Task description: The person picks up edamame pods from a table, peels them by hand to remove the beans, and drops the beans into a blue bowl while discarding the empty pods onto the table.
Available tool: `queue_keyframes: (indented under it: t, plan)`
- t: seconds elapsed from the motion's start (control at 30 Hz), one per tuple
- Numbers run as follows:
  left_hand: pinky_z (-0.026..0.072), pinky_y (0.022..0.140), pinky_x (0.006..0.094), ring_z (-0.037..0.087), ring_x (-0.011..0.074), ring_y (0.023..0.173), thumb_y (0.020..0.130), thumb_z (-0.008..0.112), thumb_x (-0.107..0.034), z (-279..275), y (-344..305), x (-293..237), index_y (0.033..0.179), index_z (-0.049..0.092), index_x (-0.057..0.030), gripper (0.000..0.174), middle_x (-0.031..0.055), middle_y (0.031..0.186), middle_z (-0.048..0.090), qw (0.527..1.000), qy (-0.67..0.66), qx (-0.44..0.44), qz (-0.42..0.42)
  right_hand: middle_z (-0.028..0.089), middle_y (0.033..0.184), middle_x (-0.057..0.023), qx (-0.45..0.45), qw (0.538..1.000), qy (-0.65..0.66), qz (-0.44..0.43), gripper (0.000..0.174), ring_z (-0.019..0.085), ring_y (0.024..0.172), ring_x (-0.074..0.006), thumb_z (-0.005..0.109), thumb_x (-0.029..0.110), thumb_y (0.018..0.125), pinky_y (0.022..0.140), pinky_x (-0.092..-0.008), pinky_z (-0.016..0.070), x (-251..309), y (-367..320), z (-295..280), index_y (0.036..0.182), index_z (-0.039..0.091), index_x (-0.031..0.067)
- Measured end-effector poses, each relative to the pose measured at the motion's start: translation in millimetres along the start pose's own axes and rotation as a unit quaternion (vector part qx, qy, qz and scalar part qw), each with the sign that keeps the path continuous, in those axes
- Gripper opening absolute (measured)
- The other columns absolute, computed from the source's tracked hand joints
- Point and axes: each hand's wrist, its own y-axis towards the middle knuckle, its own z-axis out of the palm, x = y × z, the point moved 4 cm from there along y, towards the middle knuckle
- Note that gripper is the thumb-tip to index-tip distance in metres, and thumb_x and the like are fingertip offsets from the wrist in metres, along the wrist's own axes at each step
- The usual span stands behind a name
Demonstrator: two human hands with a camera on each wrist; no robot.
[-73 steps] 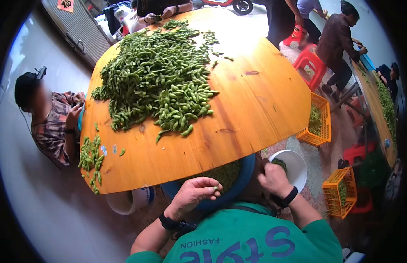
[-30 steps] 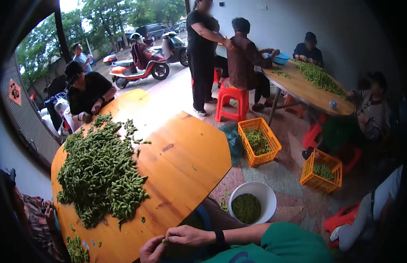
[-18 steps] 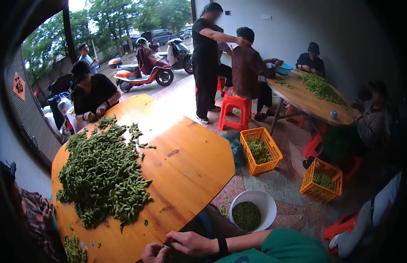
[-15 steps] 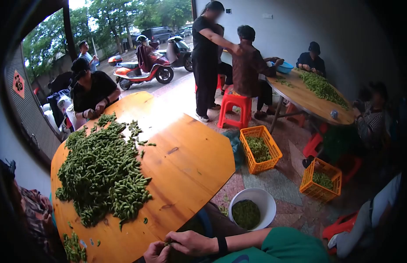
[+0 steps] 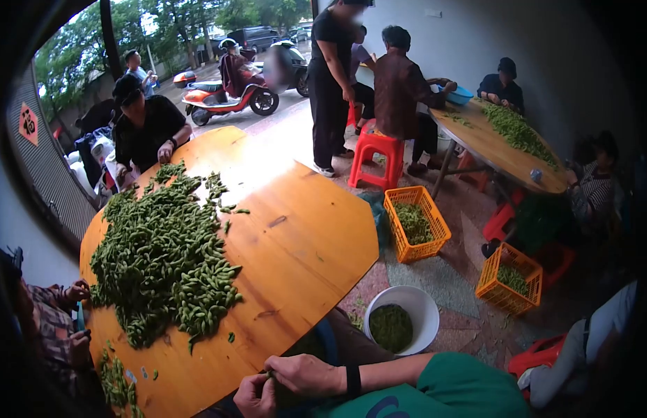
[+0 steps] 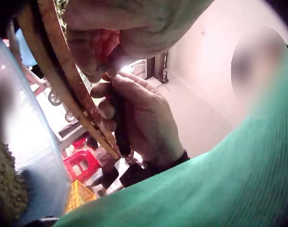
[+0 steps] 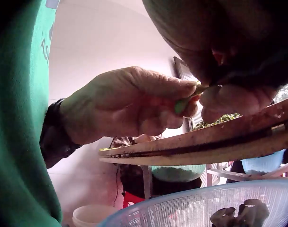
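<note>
Low at the front table edge in the head view, my left hand (image 5: 255,396) and right hand (image 5: 306,375) meet, fingertips together. A green edamame pod (image 7: 182,105) is pinched between the left thumb and fingers, seen in the right wrist view. My right fingertips close on the pod's other end. A dark slim shape (image 6: 119,116) lies along the right fingers in the left wrist view; I cannot tell what it is. A large heap of edamame pods (image 5: 163,258) covers the left of the wooden table (image 5: 316,237). Beneath the hands is a blue plastic basin (image 7: 181,193).
A white bucket (image 5: 426,317) with green contents stands right of my arm. Beyond it are two orange crates (image 5: 424,252) and a red stool (image 5: 376,157). People sit around this table and a second table (image 5: 487,153). Another person stands at the back.
The hands, apart at first with the right beside the white bucket, have come together at the table edge. My view has swung right and up. The standing person's arm has dropped from the seated person.
</note>
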Motion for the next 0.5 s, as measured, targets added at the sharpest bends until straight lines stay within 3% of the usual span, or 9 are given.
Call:
queue_keyframes:
  t: [0.03, 0.13, 0.17, 0.2, 0.27, 0.33, 0.37, 0.43, 0.5]
  plan:
    - [0.0511, 0.072, 0.0284, 0.063, 0.0158, 0.078, 0.090, 0.068, -0.005, 1.2, -0.3, -10.8, 0.099, 0.067, 0.0009, 0.011, 0.0080, 0.086, 0.069, 0.993, 0.086, -0.010, 0.082, 0.064, 0.081, -0.0219, 0.002, 1.000, 0.003, 0.001, 0.018, 0.066, 0.079, -0.0395, 0.055, 0.009, 0.093, 0.068, -0.0444, 0.0530, 1.3, -0.1, -0.5, 0.108, 0.051, 0.0006]
    - [0.0518, 0.075, 0.0316, 0.065, 0.0218, 0.080, 0.089, 0.067, -0.004, 2.0, -2.0, -19.2, 0.099, 0.067, 0.0013, 0.011, 0.0116, 0.086, 0.069, 0.990, 0.114, -0.008, 0.088, 0.063, 0.078, -0.0228, 0.008, 1.000, 0.009, 0.021, 0.018, 0.065, 0.078, -0.0407, 0.054, 0.009, 0.093, 0.066, -0.0455, 0.0524, 4.4, -0.1, -4.5, 0.109, 0.050, 0.0011]
    - [0.0522, 0.069, 0.0295, 0.064, 0.0189, 0.073, 0.091, 0.066, -0.007, 3.6, -1.2, -20.2, 0.097, 0.066, -0.0007, 0.008, 0.0083, 0.083, 0.068, 0.981, 0.128, -0.018, 0.144, 0.063, 0.077, -0.0240, 0.018, 0.999, 0.023, 0.025, 0.015, 0.065, 0.077, -0.0420, 0.052, 0.009, 0.093, 0.065, -0.0474, 0.0514, 4.4, 0.9, -5.8, 0.104, 0.049, 0.0007]
    - [0.0522, 0.069, 0.0295, 0.064, 0.0189, 0.073, 0.091, 0.066, -0.007, 5.2, 0.3, -10.6, 0.097, 0.066, -0.0007, 0.008, 0.0083, 0.083, 0.068, 0.982, 0.132, -0.020, 0.136, 0.063, 0.077, -0.0251, 0.028, 0.998, 0.037, 0.030, 0.013, 0.065, 0.077, -0.0432, 0.051, 0.010, 0.093, 0.064, -0.0494, 0.0503, 4.9, 1.6, -6.4, 0.100, 0.047, 0.0002]
    - [0.0510, 0.062, 0.0334, 0.064, 0.0283, 0.066, 0.081, 0.070, 0.000, 5.7, -0.4, 2.7, 0.087, 0.064, -0.0005, 0.009, 0.0141, 0.077, 0.063, 0.973, 0.123, -0.048, 0.189, 0.063, 0.076, -0.0251, 0.019, 0.999, 0.024, 0.016, 0.013, 0.065, 0.077, -0.0433, 0.051, 0.009, 0.092, 0.065, -0.0496, 0.0504, 7.9, 1.1, -7.4, 0.100, 0.047, 0.0004]
    - [0.0510, 0.068, 0.0306, 0.065, 0.0260, 0.072, 0.080, 0.070, 0.001, 6.5, -2.4, 2.4, 0.088, 0.064, 0.0003, 0.010, 0.0143, 0.080, 0.064, 0.965, 0.161, -0.045, 0.204, 0.063, 0.077, -0.0253, 0.021, 1.000, 0.001, 0.005, 0.012, 0.065, 0.077, -0.0428, 0.051, 0.009, 0.091, 0.065, -0.0496, 0.0506, 2.3, 1.3, -3.6, 0.099, 0.046, 0.0008]
    - [0.0507, 0.068, 0.0294, 0.065, 0.0226, 0.072, 0.081, 0.071, 0.000, 5.5, -1.7, 0.9, 0.088, 0.064, 0.0006, 0.009, 0.0130, 0.079, 0.065, 0.969, 0.161, -0.044, 0.183, 0.063, 0.077, -0.0253, 0.023, 1.000, 0.006, 0.009, 0.012, 0.065, 0.077, -0.0424, 0.051, 0.009, 0.092, 0.065, -0.0489, 0.0510, -0.2, 1.4, -2.8, 0.100, 0.048, 0.0003]
    - [0.0495, 0.069, 0.0245, 0.063, 0.0113, 0.075, 0.086, 0.070, -0.003, 2.0, 3.8, 9.1, 0.091, 0.066, 0.0031, 0.009, 0.0058, 0.083, 0.069, 1.000, 0.003, -0.016, -0.024, 0.064, 0.081, -0.0233, 0.024, 0.998, 0.046, 0.031, 0.014, 0.067, 0.078, -0.0387, 0.052, 0.009, 0.093, 0.066, -0.0444, 0.0527, -0.8, 5.3, -8.8, 0.103, 0.052, -0.0005]
    - [0.0518, 0.065, 0.0214, 0.065, 0.0096, 0.074, 0.092, 0.067, -0.007, -0.3, 5.3, 17.9, 0.097, 0.066, 0.0033, 0.012, 0.0052, 0.085, 0.070, 0.969, -0.169, 0.010, -0.180, 0.066, 0.084, -0.0187, 0.036, 0.992, 0.105, 0.060, 0.016, 0.069, 0.079, -0.0309, 0.053, 0.007, 0.094, 0.069, -0.0379, 0.0543, 2.5, 8.1, -16.2, 0.108, 0.056, -0.0012]
